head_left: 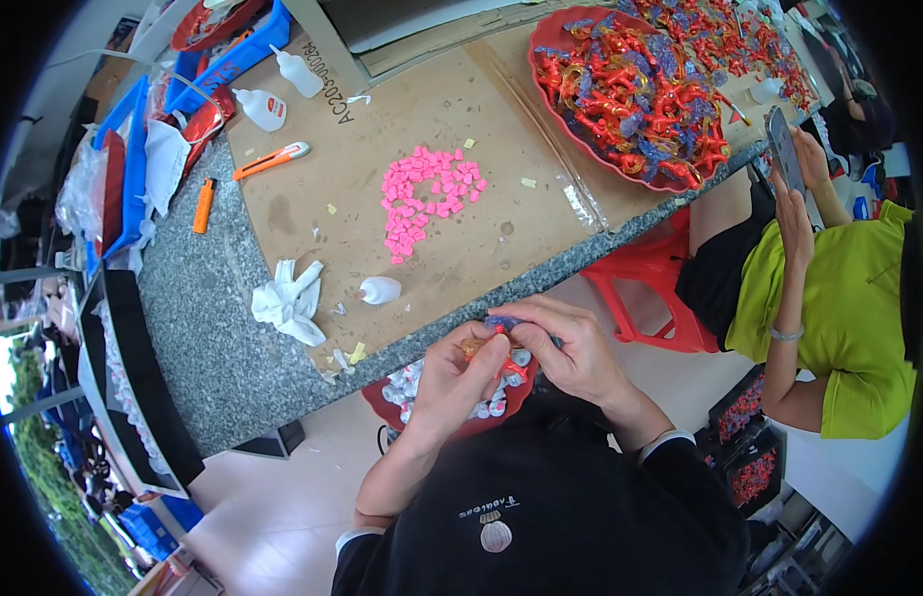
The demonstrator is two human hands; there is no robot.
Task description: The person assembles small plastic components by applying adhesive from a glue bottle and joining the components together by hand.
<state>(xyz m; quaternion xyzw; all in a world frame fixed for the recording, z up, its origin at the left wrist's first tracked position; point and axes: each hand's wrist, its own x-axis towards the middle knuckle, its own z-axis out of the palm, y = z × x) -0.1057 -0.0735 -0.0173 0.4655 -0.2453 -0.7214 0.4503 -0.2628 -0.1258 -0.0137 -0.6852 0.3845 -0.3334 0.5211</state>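
My left hand [452, 382] and my right hand [571, 348] meet just below the table's front edge, over a red tray [452, 429] on my lap holding several small white pieces. Both pinch one small ornament [493, 340] with orange, red and blue-purple parts; the fingers hide most of it. On the brown board [422, 199] above lies a cluster of small pink pieces [427, 199], with a small white glue bottle [380, 290] lying near the board's front edge.
A crumpled white cloth [291, 298] lies left of the bottle. An orange utility knife [271, 159], two more glue bottles [261, 107] and blue bins [134, 169] sit at the left. A big red tray [630, 94] of red-and-blue ornaments is at the right, beside a person in a green shirt [849, 308] holding a phone.
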